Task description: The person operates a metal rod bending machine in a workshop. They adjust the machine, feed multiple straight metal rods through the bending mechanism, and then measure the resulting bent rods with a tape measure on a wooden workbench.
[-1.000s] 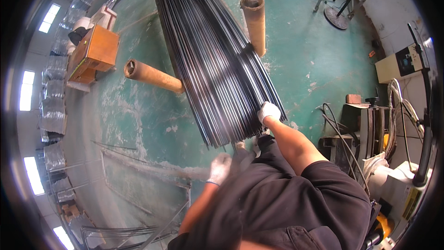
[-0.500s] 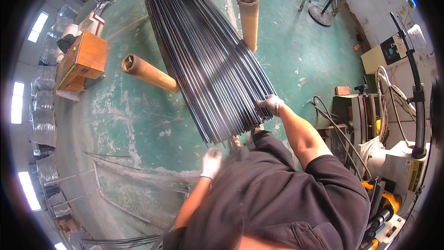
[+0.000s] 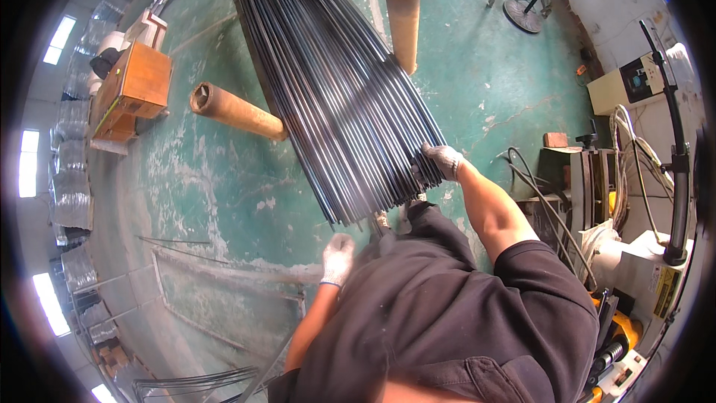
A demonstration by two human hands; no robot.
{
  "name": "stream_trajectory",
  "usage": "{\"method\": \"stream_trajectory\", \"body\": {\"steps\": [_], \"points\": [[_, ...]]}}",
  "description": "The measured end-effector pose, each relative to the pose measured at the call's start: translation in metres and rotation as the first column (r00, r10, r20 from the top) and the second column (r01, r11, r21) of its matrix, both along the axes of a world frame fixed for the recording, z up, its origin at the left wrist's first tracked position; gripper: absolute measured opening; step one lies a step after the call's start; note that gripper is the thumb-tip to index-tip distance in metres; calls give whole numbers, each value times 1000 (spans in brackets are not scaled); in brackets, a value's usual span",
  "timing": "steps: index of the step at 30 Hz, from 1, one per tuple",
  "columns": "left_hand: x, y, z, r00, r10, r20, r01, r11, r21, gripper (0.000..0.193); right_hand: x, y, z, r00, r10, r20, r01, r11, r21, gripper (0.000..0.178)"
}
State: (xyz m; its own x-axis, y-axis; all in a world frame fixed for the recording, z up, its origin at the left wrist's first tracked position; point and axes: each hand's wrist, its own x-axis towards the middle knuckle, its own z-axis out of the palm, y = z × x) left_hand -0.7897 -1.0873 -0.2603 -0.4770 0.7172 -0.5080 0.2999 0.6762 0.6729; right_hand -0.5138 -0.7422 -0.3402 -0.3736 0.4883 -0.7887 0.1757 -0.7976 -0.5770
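Observation:
A wide bundle of long, dark, shiny rods [image 3: 347,116] stretches away from me, its near ends spread out in front of my legs. At the bundle's right edge, close to these ends, my gloved right hand [image 3: 443,163] is closed around some rods, with its fingers curled over them; how many it grips is hidden. Below the bundle's near left corner is my left hand [image 3: 338,255], also in a pale glove and apart from the rods. Blur hides how its fingers are held.
Brown tube posts [image 3: 403,26] stand on the right, and another tube [image 3: 237,110] leans on the left beside the bundle. Farther left is a wooden cabinet [image 3: 142,78]. Machinery with loose cables [image 3: 548,201] lines the right side. A metal frame [image 3: 160,283] lies at lower left.
My right hand has shifted slightly up and right along the bundle's edge. My left hand has barely moved. The whole view has tilted a little.

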Motion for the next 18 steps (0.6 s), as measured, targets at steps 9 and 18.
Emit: {"method": "stream_trajectory", "body": {"steps": [9,18], "points": [[12,-2,-9,996,-58,-63,59,998,20,22,2,5,-15,1000,-4,-21,2,996,-93,56],[5,23,-22,997,-29,75,32,999,-40,31,-29,-13,82,743,248,622,-454,870,195,74]]}}
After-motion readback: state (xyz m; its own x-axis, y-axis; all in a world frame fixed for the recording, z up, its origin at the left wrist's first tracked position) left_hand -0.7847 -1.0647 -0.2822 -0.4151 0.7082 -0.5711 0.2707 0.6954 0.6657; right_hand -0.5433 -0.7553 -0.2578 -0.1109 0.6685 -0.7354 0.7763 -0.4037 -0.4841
